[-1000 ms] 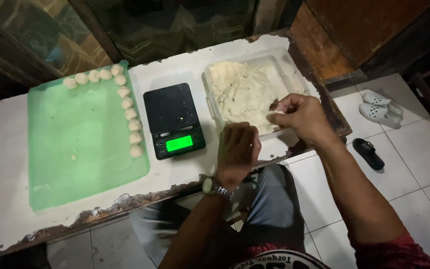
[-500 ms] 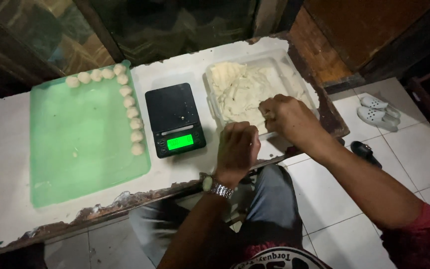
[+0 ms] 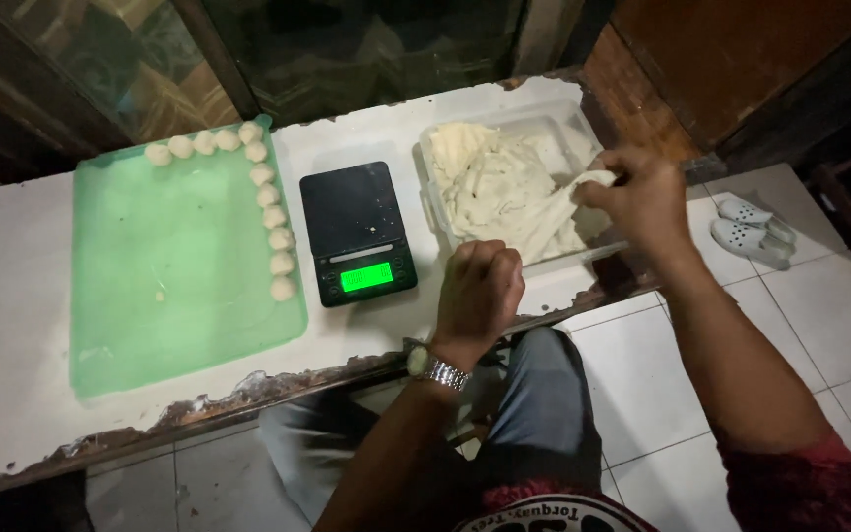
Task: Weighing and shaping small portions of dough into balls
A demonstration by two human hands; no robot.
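Right hand (image 3: 642, 197) pinches a strand of dough (image 3: 504, 192) & pulls it up from the clear tub (image 3: 568, 123) at the surface's right end. Left hand (image 3: 477, 296) clenched in a fist at front edge, just beside scale (image 3: 357, 232).

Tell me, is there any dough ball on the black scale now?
No, the black scale's platform is bare; the dough balls lie along the edge of the green mat beside it.

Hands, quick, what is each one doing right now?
Left hand: closed in a fist at the table edge; contents cannot be told.
Right hand: closed, pulling dough from the tub.
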